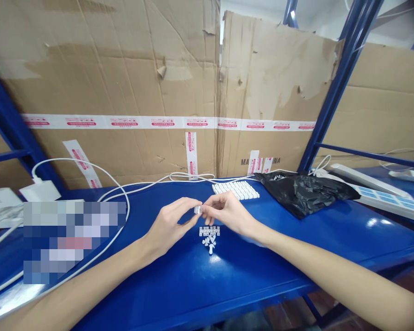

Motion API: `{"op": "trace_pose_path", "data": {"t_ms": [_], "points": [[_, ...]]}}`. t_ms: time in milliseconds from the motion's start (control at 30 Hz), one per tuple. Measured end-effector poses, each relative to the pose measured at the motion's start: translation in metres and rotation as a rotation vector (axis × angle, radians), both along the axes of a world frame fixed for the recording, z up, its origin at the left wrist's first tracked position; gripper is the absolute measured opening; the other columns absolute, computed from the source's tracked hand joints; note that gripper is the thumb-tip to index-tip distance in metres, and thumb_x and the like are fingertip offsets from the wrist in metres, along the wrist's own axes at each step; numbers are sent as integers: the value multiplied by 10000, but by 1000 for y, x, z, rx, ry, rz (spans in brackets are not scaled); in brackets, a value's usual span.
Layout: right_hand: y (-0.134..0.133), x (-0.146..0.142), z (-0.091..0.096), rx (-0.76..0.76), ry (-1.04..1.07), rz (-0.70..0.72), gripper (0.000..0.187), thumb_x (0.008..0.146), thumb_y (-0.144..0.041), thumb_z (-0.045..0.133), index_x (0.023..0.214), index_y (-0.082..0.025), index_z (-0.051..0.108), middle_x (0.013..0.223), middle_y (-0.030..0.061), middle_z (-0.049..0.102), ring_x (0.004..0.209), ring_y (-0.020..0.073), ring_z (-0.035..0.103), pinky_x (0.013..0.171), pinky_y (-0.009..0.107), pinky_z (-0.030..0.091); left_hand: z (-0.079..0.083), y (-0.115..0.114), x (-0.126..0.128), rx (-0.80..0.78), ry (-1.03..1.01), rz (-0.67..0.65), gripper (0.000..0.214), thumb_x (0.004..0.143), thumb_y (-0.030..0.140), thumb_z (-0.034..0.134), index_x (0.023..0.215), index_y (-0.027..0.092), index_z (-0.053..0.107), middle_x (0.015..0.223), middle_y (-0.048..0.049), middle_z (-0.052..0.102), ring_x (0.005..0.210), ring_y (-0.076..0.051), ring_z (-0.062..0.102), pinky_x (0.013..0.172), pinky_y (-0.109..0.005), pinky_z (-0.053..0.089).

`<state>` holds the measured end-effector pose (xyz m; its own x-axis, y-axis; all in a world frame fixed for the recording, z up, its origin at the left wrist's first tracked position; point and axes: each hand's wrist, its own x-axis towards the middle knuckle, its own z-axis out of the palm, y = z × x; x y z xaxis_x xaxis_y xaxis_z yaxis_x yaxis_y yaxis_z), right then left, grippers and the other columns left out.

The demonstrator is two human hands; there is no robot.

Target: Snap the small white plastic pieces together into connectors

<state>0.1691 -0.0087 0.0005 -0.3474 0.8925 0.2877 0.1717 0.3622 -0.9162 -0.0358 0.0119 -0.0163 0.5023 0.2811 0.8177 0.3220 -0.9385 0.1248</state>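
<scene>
My left hand (170,225) and my right hand (226,211) meet above the blue shelf top (207,280). Both pinch one small white plastic part (197,209) between their fingertips. Just below the hands, a short row of the same white parts (209,231) stands on the shelf. A few loose white pieces (209,243) lie in front of that row. Farther back, a flat block of several white parts (235,189) rests near the cardboard.
A crumpled black plastic bag (303,193) holding more white parts lies at the right. White cables (124,193) loop over the left side, with a white charger (39,189). White power strips (379,193) lie at far right. Cardboard sheets (124,92) and blue uprights (334,87) close the back.
</scene>
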Motion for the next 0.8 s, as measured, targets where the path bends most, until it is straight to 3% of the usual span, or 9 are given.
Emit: {"op": "trace_pose_path", "data": {"t_ms": [200,367,567,800], "points": [[-3,-2,3,165,-204,-83,91,772,-186,653,690,-146,652,609,-17,594,566,95,503,530,211,375,3,0,-2,171,166,-20,134,997,147,562,1093,170,653,990,-87,756,875,-192,728,769,-292,586],[-6,7,18,190,-246,-122,130,703,-142,622,587,-157,564,553,-41,521,545,85,448,522,212,342,5,6,-7,259,247,70,128,1012,182,555,1079,140,655,952,-103,759,839,-213,738,727,-302,582],[-15,25,29,239,-646,360,145,722,-99,635,606,-160,574,584,-56,552,545,75,464,542,206,354,-2,16,-11,83,211,60,131,1008,227,578,1085,154,655,915,-70,745,814,-189,724,737,-287,570],[-15,32,33,183,-765,481,96,814,-99,646,748,-158,683,656,-39,621,574,85,529,574,199,400,-3,13,-9,31,250,35,161,1020,258,559,1098,158,659,938,-76,742,828,-194,719,754,-297,567]]}}
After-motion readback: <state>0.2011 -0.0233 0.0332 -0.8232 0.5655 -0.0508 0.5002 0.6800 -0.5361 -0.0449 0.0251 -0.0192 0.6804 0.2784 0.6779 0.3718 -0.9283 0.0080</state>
